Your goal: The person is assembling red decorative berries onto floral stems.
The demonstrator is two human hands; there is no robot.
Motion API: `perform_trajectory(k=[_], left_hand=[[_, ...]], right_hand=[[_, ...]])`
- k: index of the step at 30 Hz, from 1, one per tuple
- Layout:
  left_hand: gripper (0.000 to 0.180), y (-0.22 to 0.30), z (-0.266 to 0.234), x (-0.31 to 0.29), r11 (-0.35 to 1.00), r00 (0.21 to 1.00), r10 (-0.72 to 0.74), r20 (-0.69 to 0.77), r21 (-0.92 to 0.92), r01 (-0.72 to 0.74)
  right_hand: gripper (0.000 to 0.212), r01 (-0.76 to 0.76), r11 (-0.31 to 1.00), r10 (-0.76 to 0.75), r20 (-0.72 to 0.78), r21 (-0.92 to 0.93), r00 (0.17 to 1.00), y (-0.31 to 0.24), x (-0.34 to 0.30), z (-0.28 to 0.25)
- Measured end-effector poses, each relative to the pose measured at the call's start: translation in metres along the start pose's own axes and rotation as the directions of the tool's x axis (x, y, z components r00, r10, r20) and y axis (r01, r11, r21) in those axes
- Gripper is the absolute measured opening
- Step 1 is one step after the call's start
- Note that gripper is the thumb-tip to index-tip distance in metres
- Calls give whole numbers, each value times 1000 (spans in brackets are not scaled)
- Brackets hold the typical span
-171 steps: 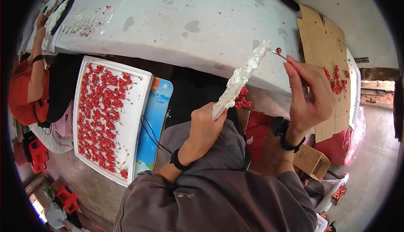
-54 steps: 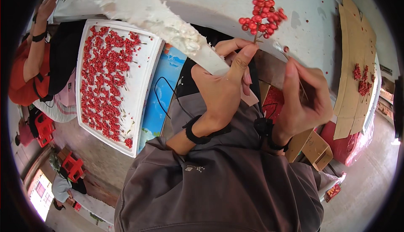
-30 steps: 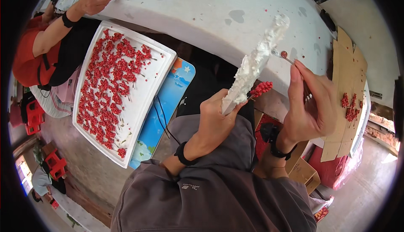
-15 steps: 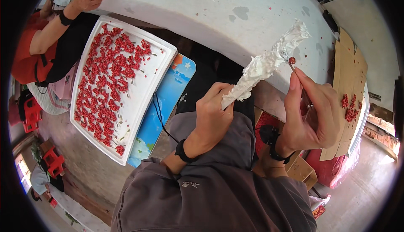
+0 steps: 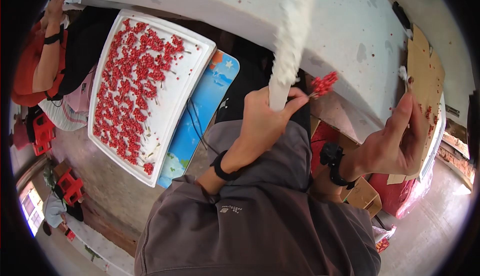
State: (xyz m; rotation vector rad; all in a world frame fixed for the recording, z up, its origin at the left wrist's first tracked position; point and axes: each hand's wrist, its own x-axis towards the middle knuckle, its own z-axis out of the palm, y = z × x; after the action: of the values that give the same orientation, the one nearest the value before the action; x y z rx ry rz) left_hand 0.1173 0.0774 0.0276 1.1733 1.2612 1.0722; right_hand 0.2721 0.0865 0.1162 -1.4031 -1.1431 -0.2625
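Note:
My left hand is closed around the lower end of a flat stick thickly coated with white paste. Its upper part is smeared by motion. Between that hand's thumb and finger there is also a small bunch of red berries on thin stems. Farther right, my right hand pinches a thin stem with white paste at its tip and a dark red berry beside it. This stem is held over the cardboard, apart from the pasted stick.
At left, a white tray of red berry sprigs rests over a blue patterned board. A pale table spans the far side. Cardboard with berries lies right. Another person's arm is far left; red stools stand lower left.
My right hand has moved right, carrying its stem away from the pasted stick. The stick has swung upright and left. A berry bunch now shows in my left hand's fingers.

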Motion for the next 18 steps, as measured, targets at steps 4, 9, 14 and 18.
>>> perform_trajectory(k=[4,9,14,18], left_hand=[[12,31,-6,8,863,940,-297,168,-375,340],[16,44,0,9,767,951,-288,117,-566,302],[17,48,4,5,725,948,-298,115,-619,303],[18,42,8,6,785,966,-253,51,-573,236]], right_hand=[[27,140,980,-173,259,141,950,19,-32,-21],[27,82,980,-137,312,181,940,2,-47,-8],[24,33,984,-88,310,178,947,2,-47,6],[25,-19,986,-31,299,164,954,3,-43,7]])
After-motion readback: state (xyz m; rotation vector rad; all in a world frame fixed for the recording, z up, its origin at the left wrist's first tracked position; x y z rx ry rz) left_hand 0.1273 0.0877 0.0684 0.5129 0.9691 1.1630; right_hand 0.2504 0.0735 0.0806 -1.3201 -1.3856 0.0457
